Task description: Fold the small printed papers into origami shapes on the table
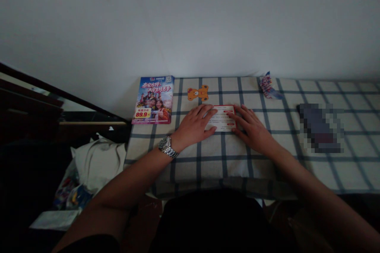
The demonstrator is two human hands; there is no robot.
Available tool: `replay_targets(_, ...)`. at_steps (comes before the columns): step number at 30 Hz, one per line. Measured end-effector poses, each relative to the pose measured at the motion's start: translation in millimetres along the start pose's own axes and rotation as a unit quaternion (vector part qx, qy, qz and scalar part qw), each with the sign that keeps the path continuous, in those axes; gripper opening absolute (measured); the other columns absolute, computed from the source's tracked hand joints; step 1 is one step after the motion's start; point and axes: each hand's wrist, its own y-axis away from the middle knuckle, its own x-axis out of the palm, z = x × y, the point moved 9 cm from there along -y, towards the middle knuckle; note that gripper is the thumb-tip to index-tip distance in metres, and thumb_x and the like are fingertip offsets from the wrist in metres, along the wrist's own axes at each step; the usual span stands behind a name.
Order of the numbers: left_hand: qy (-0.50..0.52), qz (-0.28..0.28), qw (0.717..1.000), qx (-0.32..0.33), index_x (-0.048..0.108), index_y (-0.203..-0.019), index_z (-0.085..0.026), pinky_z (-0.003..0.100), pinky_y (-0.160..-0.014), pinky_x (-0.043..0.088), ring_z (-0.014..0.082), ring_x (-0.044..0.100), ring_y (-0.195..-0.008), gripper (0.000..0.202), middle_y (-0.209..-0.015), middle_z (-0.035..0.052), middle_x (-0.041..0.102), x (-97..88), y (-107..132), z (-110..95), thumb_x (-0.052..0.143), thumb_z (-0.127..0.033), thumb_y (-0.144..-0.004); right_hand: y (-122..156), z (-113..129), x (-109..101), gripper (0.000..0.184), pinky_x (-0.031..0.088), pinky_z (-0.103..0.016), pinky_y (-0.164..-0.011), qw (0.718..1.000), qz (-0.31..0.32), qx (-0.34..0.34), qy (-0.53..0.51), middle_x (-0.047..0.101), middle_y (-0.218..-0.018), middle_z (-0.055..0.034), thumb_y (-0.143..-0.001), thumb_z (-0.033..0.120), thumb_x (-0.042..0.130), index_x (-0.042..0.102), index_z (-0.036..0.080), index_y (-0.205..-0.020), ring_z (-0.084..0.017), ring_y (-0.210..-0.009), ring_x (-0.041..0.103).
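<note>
A small printed leaflet (220, 120), white with a red border, lies flat on the checked cloth between my hands. My left hand (196, 124) rests over its left side, fingers stretched out, and covers that edge. At the leaflet's right edge lies my right hand (251, 128), its fingers spread and their tips on the paper. A silver wristwatch (168, 147) is on my left wrist. Just behind the leaflet is a flat orange teddy bear shape (198, 93).
A stack of colourful flyers (152, 101) lies at the table's left end. A crumpled colourful piece (269, 85) sits near the wall. On the right is a dark pixelated object (320, 128). White bags (99, 160) stand below on the left. The checked cloth (204, 166) covers the table.
</note>
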Motion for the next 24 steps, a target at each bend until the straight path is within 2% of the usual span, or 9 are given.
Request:
replay_targets(12,0.009,-0.001,1.000,-0.001,0.047,-0.157,-0.017,0.051,-0.130,0.036,0.0332,0.042,-0.150,0.059,-0.162,0.0128,0.048,0.8,0.1,0.7,0.059,-0.043,-0.105,7.2,-5.8,5.1,0.058,0.033,-0.066,-0.130,0.999,0.026,-0.017,0.011,0.026,-0.180,-0.0091,-0.112,0.033,0.046,0.036,0.033,-0.169,-0.037,-0.165,0.027)
replay_targets(24,0.013,-0.002,1.000,-0.002,0.047,-0.156,-0.018,0.050,-0.129,0.036,0.0329,0.044,-0.149,0.058,-0.160,0.0125,0.049,-0.3,-0.8,0.1,0.059,-0.043,-0.105,7.1,-5.8,4.1,0.062,0.035,-0.069,-0.127,0.999,0.032,-0.030,0.008,0.029,-0.179,-0.0105,-0.110,0.030,0.048,0.034,0.034,-0.170,-0.038,-0.164,0.029)
